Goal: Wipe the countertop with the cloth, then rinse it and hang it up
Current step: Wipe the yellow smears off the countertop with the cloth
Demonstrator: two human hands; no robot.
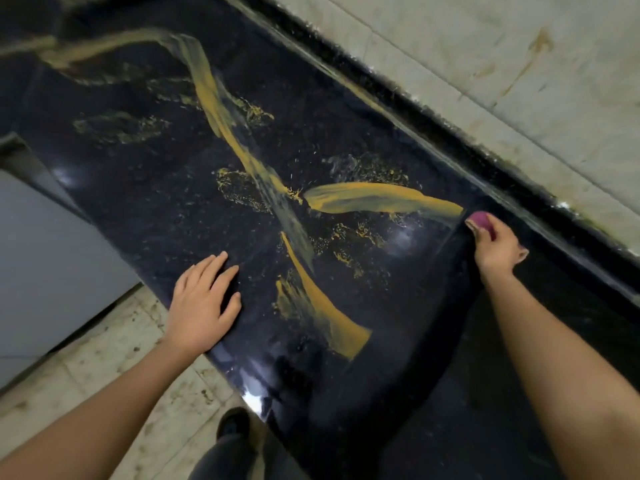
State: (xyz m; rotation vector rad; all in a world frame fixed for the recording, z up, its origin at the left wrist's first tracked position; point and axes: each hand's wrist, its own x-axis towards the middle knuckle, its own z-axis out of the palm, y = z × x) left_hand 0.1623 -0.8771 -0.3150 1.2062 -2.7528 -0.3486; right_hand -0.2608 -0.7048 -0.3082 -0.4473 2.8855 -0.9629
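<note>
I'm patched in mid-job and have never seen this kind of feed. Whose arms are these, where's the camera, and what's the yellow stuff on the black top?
There is no machine here. A person wears one wide-angle camera on their head, so you look down along their own two bare arms. This is the only view. The dark surface is the countertop, streaked with yellow smears; I can't tell what the stuff is. The left hand rests flat near the front edge, fingers straight, holding nothing. The right hand grips a small purple cloth at the end of one smear. Behind is a stained tiled wall; lower left is the floor.
</note>
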